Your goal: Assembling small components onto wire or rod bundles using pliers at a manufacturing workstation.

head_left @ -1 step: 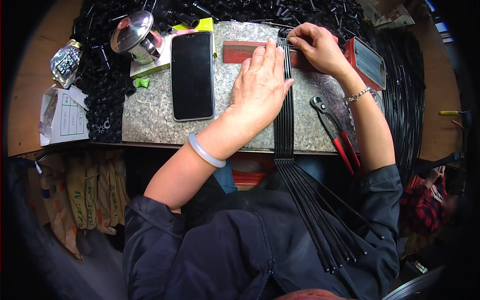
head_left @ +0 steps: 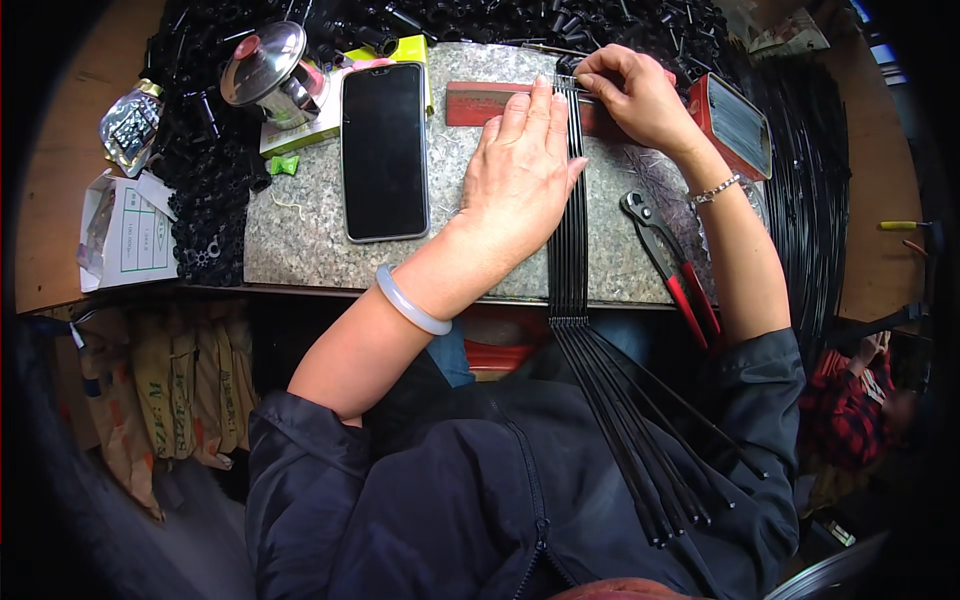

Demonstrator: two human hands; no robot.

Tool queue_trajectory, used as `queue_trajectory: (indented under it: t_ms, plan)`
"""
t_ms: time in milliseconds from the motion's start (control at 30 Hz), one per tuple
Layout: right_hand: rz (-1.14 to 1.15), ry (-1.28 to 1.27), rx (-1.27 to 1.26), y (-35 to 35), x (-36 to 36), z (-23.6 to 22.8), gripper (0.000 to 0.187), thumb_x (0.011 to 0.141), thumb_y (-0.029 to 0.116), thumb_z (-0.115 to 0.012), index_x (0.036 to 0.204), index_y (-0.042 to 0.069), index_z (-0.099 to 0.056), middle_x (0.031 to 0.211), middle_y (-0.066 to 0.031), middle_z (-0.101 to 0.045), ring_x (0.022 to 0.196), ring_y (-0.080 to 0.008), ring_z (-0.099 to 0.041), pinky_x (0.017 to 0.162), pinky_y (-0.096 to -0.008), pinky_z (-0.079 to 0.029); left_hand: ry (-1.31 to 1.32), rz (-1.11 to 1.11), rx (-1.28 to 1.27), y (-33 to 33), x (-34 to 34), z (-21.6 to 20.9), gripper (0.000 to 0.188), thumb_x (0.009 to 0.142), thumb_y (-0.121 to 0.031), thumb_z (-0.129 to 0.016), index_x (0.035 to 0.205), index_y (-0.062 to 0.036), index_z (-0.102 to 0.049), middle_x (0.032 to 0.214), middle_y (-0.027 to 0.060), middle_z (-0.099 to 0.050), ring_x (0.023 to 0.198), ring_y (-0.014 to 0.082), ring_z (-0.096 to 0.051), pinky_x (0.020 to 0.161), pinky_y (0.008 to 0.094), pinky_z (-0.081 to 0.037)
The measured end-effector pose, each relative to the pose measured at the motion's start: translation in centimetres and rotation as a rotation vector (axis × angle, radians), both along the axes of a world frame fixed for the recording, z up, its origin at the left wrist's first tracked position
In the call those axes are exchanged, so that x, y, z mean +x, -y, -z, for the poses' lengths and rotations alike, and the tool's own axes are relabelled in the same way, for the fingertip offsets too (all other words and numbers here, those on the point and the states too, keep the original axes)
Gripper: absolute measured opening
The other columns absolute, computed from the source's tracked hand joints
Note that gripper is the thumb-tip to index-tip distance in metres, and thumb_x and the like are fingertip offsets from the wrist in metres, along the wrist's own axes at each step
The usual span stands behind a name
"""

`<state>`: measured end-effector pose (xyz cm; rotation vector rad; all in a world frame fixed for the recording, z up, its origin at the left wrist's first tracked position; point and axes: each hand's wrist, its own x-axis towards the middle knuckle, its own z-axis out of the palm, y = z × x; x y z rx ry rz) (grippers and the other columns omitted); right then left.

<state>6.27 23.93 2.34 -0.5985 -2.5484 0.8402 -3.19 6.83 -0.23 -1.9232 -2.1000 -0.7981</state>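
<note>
Several thin black rods (head_left: 570,200) lie side by side down the grey speckled slab (head_left: 300,230) on the counter (head_left: 60,170), their near ends fanning out past the edge over the dark jacket (head_left: 450,500). Left hand (head_left: 520,175) lies flat, palm down and fingers spread, pressing on the slab with its edge against the rods. Right hand (head_left: 635,95) is curled at the far end of the bundle, fingertips pinched on the rod tips next to a red block (head_left: 485,103). Just left of the flat hand sits a black phone (head_left: 385,150), screen dark. Red-handled pliers (head_left: 670,260) rest on the slab's right side, near the right forearm. A red tin (head_left: 730,125) sits beyond the right wrist, and heaps of small black parts (head_left: 210,190) crowd the slab's left and far edges.
</note>
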Motion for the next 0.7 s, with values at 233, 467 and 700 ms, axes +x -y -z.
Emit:
queue_trajectory:
  t_ms: [233,467,700]
  plan:
    - [-0.03,0.002,0.179,0.2,-0.4,0.2,0.014,0.085,0.011,-0.063,0.091,-0.002,-0.063,0.085,-0.0086,-0.067,0.08,-0.0134,-0.063,0.073,-0.0257,-0.048,-0.01,-0.003,-0.02,0.1,0.0,0.0,0.061,0.082,-0.031,-0.063,0.125,0.0071,-0.045,0.133,0.0219,-0.043,0.119,0.031,-0.043,0.095,0.0393,-0.039]
    - [0.006,0.048,-0.017,0.2,0.0,-0.4,0.019,0.088,0.014,-0.061,0.098,-0.001,-0.063,0.087,-0.0086,-0.067,0.079,-0.0119,-0.062,0.074,-0.0267,-0.049,-0.026,-0.007,-0.009,0.0,0.0,0.2,0.058,0.083,-0.032,-0.061,0.125,0.0063,-0.047,0.134,0.0214,-0.044,0.118,0.0315,-0.044,0.094,0.0392,-0.04]
    - [0.084,0.105,0.188,-0.9,2.8,-1.0,0.02,0.087,0.016,-0.061,0.096,-0.002,-0.063,0.085,-0.0107,-0.064,0.077,-0.0151,-0.06,0.071,-0.0281,-0.048,-0.063,-0.012,0.034,0.4,-0.1,-0.5,0.057,0.084,-0.03,-0.061,0.126,0.0049,-0.046,0.132,0.0217,-0.045,0.114,0.032,-0.047,0.092,0.0389,-0.04]
